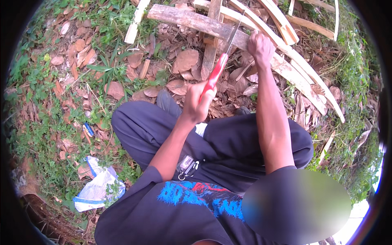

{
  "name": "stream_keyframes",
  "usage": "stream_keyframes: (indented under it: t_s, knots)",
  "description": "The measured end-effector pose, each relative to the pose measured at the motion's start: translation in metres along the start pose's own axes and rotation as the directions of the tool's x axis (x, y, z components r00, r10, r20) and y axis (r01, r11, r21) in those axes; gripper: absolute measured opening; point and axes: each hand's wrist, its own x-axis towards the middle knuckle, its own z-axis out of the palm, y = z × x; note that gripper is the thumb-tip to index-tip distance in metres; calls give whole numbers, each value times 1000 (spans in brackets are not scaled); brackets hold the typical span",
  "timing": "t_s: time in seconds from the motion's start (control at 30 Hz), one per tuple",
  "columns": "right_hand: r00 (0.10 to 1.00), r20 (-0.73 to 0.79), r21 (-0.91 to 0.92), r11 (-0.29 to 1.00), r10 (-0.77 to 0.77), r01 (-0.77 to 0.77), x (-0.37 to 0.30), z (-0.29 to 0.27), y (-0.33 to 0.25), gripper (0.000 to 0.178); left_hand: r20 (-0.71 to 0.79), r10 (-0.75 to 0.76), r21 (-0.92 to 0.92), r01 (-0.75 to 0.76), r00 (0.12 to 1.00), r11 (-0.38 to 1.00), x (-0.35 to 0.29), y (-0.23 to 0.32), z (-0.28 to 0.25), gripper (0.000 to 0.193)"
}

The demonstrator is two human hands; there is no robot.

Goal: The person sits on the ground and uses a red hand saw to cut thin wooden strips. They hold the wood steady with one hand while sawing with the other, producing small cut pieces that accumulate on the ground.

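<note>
Sawing step: your left hand [199, 104] grips the saw [220, 61] tight; right hand [260, 48], at 1 o'clock, clamps the log [192, 20]; next, steady strokes.

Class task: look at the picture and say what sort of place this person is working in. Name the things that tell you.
Probably outdoors, on rough ground at a yard's or grove's edge: bare earth strewn with dry brown leaves, patches of grass and weeds, and split wooden slats piled on the ground.
</note>
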Motion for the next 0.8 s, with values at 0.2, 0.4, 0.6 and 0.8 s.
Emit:
stream_keyframes:
  t_s: [0.2, 0.4, 0.6, 0.8]
  knots:
    - [956, 236, -25, 985, 173, -172, 11, 2, -1, 26, 5, 171, 134, -170, 985, 976, -30, 11, -3, 33]
    - [954, 300, -7, 1000, -7, 10, 5, -4, 2, 26, -11, 71, 72, -70, 997, 995, -51, 30, -19, 33]
    - [924, 360, 19, 990, 125, -142, 14, -10, -6, 34, -20, 81, -13, -82, 996, 997, 24, -12, -5, 33]
    - [953, -264, -42, 989, -151, 145, -11, 26, 15, 13, -17, 38, -11, -38, 999, 999, -102, 20, -31, 43]
